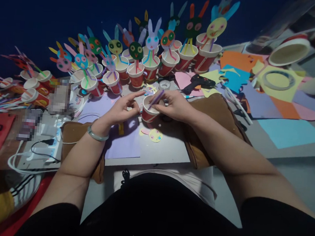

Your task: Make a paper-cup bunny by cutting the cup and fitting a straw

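Note:
In front of me a red-and-white paper cup (149,113) stands on the table. My right hand (176,105) is closed over its right rim, pinching a purple straw (157,98) that slants down into the cup. My left hand (125,108) is at the cup's left side, index finger stretched out and thumb apart, with nothing seen in it. Whether its fingertips touch the cup I cannot tell. Just below the cup lies a yellow paper rabbit face (155,135) with a pink ear.
Several cups with paper rabbits (135,74) line the back. A black glue gun (199,83) and a tape roll (164,85) lie behind the cup. Brown cushions (213,126) are under my forearms. Coloured paper (291,131) lies right; a power strip (44,148) with cables is left.

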Action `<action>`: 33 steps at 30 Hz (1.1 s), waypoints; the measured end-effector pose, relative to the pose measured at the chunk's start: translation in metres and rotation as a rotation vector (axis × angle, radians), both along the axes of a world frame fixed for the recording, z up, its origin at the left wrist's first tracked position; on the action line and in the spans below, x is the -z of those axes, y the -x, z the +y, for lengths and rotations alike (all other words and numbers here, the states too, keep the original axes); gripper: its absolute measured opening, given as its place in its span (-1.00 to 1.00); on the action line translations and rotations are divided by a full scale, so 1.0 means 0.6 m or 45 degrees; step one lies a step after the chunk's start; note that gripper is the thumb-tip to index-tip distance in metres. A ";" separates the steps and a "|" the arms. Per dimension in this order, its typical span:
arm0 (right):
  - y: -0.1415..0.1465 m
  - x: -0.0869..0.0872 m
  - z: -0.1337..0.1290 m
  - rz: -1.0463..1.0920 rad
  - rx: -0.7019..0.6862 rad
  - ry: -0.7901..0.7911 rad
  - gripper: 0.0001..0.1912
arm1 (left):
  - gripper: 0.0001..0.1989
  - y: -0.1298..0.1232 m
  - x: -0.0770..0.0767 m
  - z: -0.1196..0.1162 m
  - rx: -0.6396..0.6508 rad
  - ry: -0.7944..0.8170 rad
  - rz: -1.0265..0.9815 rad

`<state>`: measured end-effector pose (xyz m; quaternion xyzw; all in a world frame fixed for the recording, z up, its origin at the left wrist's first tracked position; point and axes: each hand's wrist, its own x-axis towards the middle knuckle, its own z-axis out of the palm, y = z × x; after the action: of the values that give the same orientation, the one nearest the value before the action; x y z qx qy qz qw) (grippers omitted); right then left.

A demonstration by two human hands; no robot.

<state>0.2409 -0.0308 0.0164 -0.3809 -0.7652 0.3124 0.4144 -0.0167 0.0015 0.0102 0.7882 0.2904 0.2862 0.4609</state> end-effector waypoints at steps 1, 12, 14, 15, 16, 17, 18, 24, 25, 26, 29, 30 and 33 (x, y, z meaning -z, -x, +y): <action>0.001 0.003 0.001 0.009 0.006 -0.011 -0.88 | -0.38 0.001 0.000 0.000 -0.003 -0.020 0.019; 0.016 0.013 -0.009 -0.258 -0.074 -0.210 -0.85 | -0.42 -0.024 0.006 -0.013 -0.167 -0.531 0.124; 0.018 0.016 -0.010 -0.243 -0.019 -0.261 -0.88 | -0.52 -0.026 0.003 -0.017 -0.132 -0.550 0.120; 0.018 0.017 -0.010 -0.218 0.012 -0.275 -0.89 | -0.55 -0.026 0.001 -0.018 -0.121 -0.555 0.115; 0.019 0.018 -0.010 -0.182 0.043 -0.278 -0.89 | -0.56 -0.025 -0.001 -0.019 -0.114 -0.560 0.112; 0.020 0.019 -0.011 -0.135 0.071 -0.272 -0.87 | -0.57 -0.024 -0.004 -0.019 -0.109 -0.563 0.114; 0.021 0.019 -0.012 -0.083 0.089 -0.263 -0.84 | -0.58 -0.022 -0.006 -0.019 -0.105 -0.564 0.116; 0.025 0.008 -0.020 -0.004 0.106 -0.331 -0.82 | -0.68 -0.017 -0.010 -0.014 -0.018 -0.545 0.065; 0.025 0.006 -0.021 -0.023 0.115 -0.363 -0.83 | -0.67 -0.018 -0.008 -0.015 -0.004 -0.518 0.058; 0.026 0.006 -0.021 -0.040 0.120 -0.393 -0.84 | -0.64 -0.018 -0.006 -0.016 0.003 -0.481 0.048; 0.028 0.009 -0.020 -0.059 0.127 -0.454 -0.84 | -0.57 -0.020 0.003 -0.022 0.002 -0.335 -0.001; 0.029 0.011 -0.019 -0.060 0.131 -0.465 -0.82 | -0.56 -0.022 0.005 -0.024 -0.001 -0.287 -0.015; 0.034 0.019 -0.021 -0.078 0.139 -0.472 -0.77 | -0.57 -0.027 0.004 -0.030 -0.016 -0.239 -0.025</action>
<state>0.2208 -0.0432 0.0052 -0.3483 -0.8001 0.1313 0.4704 -0.0003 -0.0166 0.0076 0.8233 0.2628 0.3229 0.3859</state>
